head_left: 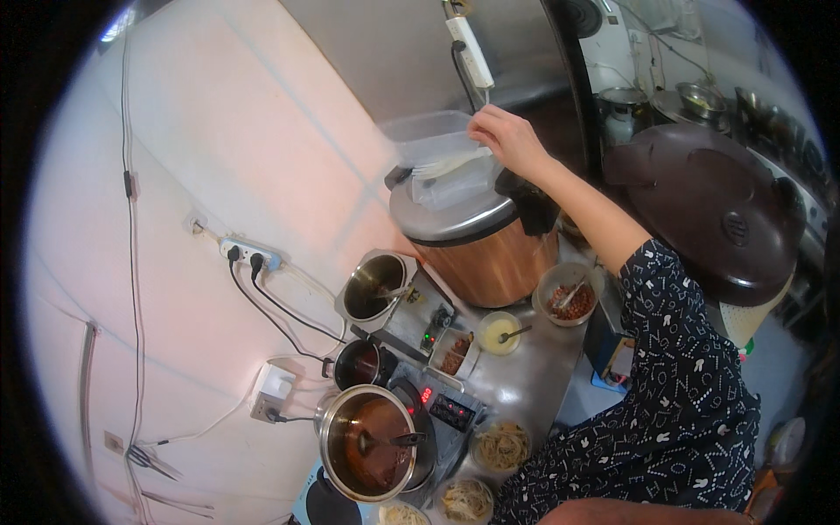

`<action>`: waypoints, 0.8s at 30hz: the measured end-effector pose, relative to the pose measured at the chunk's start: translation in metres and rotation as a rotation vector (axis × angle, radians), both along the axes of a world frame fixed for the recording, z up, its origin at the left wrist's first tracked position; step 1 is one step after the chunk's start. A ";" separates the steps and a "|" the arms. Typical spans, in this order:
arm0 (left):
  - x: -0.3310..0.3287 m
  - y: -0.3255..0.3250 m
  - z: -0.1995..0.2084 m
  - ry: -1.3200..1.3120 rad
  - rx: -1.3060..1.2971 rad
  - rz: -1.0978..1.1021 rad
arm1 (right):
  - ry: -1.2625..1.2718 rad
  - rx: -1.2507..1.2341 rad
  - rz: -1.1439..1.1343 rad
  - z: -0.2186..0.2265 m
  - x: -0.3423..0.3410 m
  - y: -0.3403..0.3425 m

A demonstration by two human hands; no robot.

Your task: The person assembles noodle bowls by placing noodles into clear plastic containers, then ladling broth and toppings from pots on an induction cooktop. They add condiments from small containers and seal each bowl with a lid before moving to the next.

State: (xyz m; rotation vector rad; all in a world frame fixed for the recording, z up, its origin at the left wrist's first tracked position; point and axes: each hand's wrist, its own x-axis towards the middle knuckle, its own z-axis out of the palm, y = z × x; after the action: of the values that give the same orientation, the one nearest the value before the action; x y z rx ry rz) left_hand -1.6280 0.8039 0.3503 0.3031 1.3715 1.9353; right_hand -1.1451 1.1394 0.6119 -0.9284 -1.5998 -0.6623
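My right hand reaches far forward over a large rice cooker with a silver lid and wood-patterned side. Its fingers are pinched together at the end of a white plastic utensil; its exact kind is unclear. Under and behind the utensil, a clear plastic tub sits over the lid, close to the fingertips. Part of my left forearm crosses the lower edge; the left hand itself is out of sight.
Left of the cooker stand pots, including a steel pot of reddish-brown sauce with a ladle. Bowls of noodles, a bowl of reddish bits and a yellow-filled bowl line the counter. Cords hang from a power strip. A brown lid lies right.
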 end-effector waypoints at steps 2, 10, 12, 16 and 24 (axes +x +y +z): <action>0.000 0.000 0.001 0.001 0.000 0.003 | 0.032 -0.121 0.119 0.013 0.003 0.004; 0.011 0.005 0.005 0.003 -0.001 0.037 | 0.440 -0.628 0.554 0.024 0.006 0.024; 0.013 0.009 0.008 0.014 -0.013 0.048 | 0.430 -0.534 0.554 0.013 -0.003 0.021; 0.015 0.012 0.014 0.027 -0.039 0.068 | 0.438 -0.550 0.507 -0.021 -0.023 0.010; 0.018 0.013 0.013 0.019 -0.054 0.105 | 0.149 -0.302 0.388 -0.058 -0.031 0.016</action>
State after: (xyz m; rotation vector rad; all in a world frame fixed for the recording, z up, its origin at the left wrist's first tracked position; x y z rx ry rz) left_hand -1.6103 0.8172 0.3637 0.2280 1.4755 1.9816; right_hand -1.1759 1.1556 0.5541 -0.8255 -1.7088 -0.0810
